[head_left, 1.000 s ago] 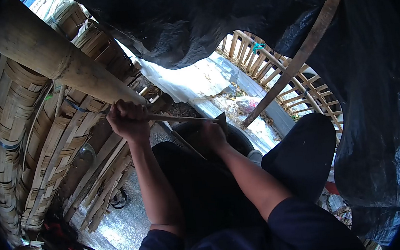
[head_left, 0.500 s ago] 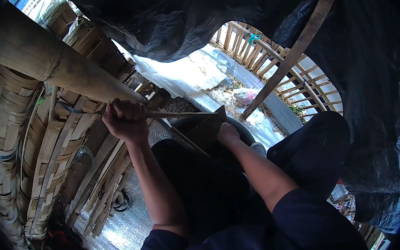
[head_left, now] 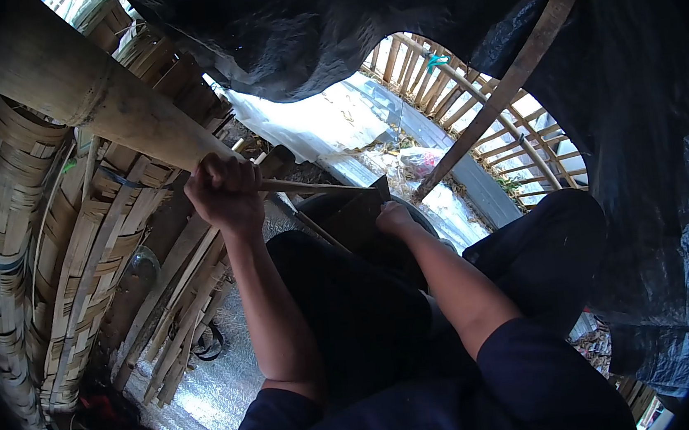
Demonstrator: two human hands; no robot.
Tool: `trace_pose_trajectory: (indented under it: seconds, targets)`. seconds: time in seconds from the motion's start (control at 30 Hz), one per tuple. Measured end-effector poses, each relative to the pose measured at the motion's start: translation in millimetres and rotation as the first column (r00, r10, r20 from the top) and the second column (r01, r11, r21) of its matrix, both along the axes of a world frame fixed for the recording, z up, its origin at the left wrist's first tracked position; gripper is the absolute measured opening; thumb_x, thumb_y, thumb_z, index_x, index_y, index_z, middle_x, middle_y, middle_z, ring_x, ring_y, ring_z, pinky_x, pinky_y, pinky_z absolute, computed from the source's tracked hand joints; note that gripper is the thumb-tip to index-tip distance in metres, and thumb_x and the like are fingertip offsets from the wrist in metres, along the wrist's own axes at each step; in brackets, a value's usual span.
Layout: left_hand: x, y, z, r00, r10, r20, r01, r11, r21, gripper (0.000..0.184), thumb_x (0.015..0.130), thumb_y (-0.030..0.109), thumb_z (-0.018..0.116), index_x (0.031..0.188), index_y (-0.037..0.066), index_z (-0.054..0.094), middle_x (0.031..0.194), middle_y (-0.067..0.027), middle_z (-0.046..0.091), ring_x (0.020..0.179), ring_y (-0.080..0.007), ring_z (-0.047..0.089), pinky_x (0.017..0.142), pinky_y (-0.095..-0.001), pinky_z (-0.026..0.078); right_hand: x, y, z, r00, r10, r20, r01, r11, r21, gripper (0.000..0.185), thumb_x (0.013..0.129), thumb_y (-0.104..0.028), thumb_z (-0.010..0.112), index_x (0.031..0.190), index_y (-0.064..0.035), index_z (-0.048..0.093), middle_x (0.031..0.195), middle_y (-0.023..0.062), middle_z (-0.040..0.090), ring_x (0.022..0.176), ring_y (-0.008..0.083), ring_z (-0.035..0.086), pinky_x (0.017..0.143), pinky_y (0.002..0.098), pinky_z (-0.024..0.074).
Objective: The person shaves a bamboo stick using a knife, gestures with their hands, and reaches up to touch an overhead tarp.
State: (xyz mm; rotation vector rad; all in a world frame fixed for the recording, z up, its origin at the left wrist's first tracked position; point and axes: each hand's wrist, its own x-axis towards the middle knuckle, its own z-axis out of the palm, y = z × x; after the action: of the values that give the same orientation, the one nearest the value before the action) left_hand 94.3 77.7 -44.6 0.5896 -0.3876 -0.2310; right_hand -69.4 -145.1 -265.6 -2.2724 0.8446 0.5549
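Observation:
My left hand (head_left: 226,195) is closed in a fist around one end of a thin bamboo strip (head_left: 317,187). The strip slants across to the upper corner of a dark flat piece (head_left: 359,215), which looks like a broad blade. At the right edge of that piece, my right hand (head_left: 395,218) is closed on it; the fingertips are hidden. Beneath both lies a dark round container (head_left: 421,221), mostly covered. Another narrow strip (head_left: 321,232) leans beside my knee.
A thick bamboo pole (head_left: 114,100) runs diagonally past my left hand. Woven bamboo pieces (head_left: 76,266) and loose slats (head_left: 185,321) stand at the left. Black plastic sheeting (head_left: 302,37) hangs ahead, with a slanted wooden stick (head_left: 506,87) and slatted bamboo fence (head_left: 510,128) at the right.
My left hand has shifted slightly up and to the right in view, still gripping the bamboo strip. My right hand stays at the dark flat piece, a little higher in view.

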Motion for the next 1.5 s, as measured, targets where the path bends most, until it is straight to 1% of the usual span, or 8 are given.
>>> trace_pose_trajectory:
  seconds: [0.33, 0.53, 0.6, 0.83, 1.17, 1.33, 1.43, 1.5]
  targets:
    - [-43.2, -42.0, 50.1, 0.967, 0.189, 0.169, -0.243, 0.883, 0.402, 0.031, 0.096, 0.041, 0.038, 0.098, 0.011, 0.042, 0.089, -0.004, 0.046, 0.08, -0.0146, 0.045, 0.077, -0.0314, 0.038, 56.7, 48.8, 171.4, 0.581, -0.078, 0.811, -0.302, 0.904, 0.303, 0.022, 0.085, -0.018, 0.065, 0.096, -0.0013, 0.055, 0.078, 0.0171, 0.06, 0.072, 0.033, 0.059, 0.069, 0.0364, 0.0475]
    - [-86.1, 7.3, 81.7, 0.994, 0.064, 0.088, -0.107, 0.713, 0.693, 0.07, 0.094, 0.061, 0.033, 0.14, 0.008, 0.033, 0.146, -0.0197, 0.034, 0.142, -0.0322, 0.018, 0.112, -0.0504, 0.013, 39.2, 19.2, 212.9, 0.619, -0.054, 0.784, -0.104, 0.983, 0.15, 0.026, 0.084, -0.022, 0.068, 0.08, 0.0, 0.054, 0.067, 0.0127, 0.057, 0.062, 0.0226, 0.055, 0.061, 0.0378, 0.0425]
    - [-103.8, 29.2, 99.7, 0.941, 0.004, -0.339, 0.332, 0.189, 0.924, 0.084, 0.088, 0.069, 0.039, 0.146, 0.009, 0.025, 0.15, -0.0197, 0.028, 0.143, -0.0334, 0.016, 0.111, -0.0551, 0.005, 30.3, 7.8, 215.9, 0.657, 0.021, 0.754, -0.118, 0.99, 0.076, 0.026, 0.082, -0.022, 0.07, 0.081, -0.0007, 0.054, 0.068, 0.013, 0.057, 0.062, 0.0243, 0.055, 0.061, 0.0381, 0.0428]
    - [-103.5, 15.5, -33.4, 0.915, 0.11, -0.388, 0.164, 0.778, 0.607, 0.074, 0.088, 0.057, 0.048, 0.138, 0.006, 0.034, 0.141, -0.0156, 0.033, 0.135, -0.0343, 0.032, 0.108, -0.0523, 0.014, 31.9, 9.7, 209.9, 0.659, -0.084, 0.747, -0.046, 0.987, 0.151, 0.023, 0.078, -0.016, 0.073, 0.08, -0.0014, 0.056, 0.075, 0.0166, 0.062, 0.075, 0.0366, 0.063, 0.066, 0.0423, 0.0471]
    - [-57.9, -1.3, -31.2, 0.691, 0.19, -0.698, 0.163, 0.899, 0.406, 0.061, 0.086, 0.049, 0.046, 0.123, 0.0, 0.046, 0.137, -0.0127, 0.04, 0.133, -0.0324, 0.033, 0.111, -0.0467, 0.011, 36.6, 9.7, 206.6, 0.622, -0.162, 0.766, -0.049, 0.968, 0.245, 0.028, 0.077, -0.018, 0.076, 0.078, -0.0013, 0.054, 0.069, 0.0129, 0.059, 0.066, 0.0288, 0.059, 0.063, 0.038, 0.046]
    - [-77.6, 10.9, 27.2, 0.992, -0.025, -0.121, 0.066, 0.936, 0.347, 0.063, 0.086, 0.052, 0.044, 0.135, 0.012, 0.042, 0.15, -0.0124, 0.03, 0.138, -0.028, 0.025, 0.107, -0.0551, 0.02, 36.3, 12.2, 203.2, 0.607, -0.171, 0.776, -0.043, 0.968, 0.247, 0.03, 0.078, -0.021, 0.076, 0.076, -0.001, 0.054, 0.066, 0.01, 0.058, 0.061, 0.0229, 0.056, 0.061, 0.035, 0.0447]
    - [-105.1, 22.6, 57.8, 0.981, 0.194, -0.003, -0.119, 0.612, 0.782, 0.065, 0.087, 0.05, 0.045, 0.141, 0.014, 0.036, 0.152, -0.0133, 0.026, 0.143, -0.0315, 0.013, 0.108, -0.0619, 0.01, 37.2, 7.9, 202.3, 0.637, -0.185, 0.748, -0.061, 0.956, 0.288, 0.029, 0.078, -0.021, 0.076, 0.079, -0.0008, 0.055, 0.069, 0.0102, 0.06, 0.064, 0.0234, 0.058, 0.063, 0.0351, 0.0456]
    - [-111.8, 42.6, 43.2, 0.95, 0.113, 0.291, -0.234, -0.359, 0.903, 0.07, 0.09, 0.052, 0.045, 0.145, 0.012, 0.03, 0.154, -0.0174, 0.02, 0.145, -0.036, 0.006, 0.105, -0.0703, 0.005, 36.5, 10.9, 204.2, 0.643, -0.188, 0.743, -0.09, 0.944, 0.317, 0.029, 0.077, -0.021, 0.076, 0.08, -0.0009, 0.056, 0.07, 0.0104, 0.061, 0.065, 0.0238, 0.059, 0.064, 0.0352, 0.0459]
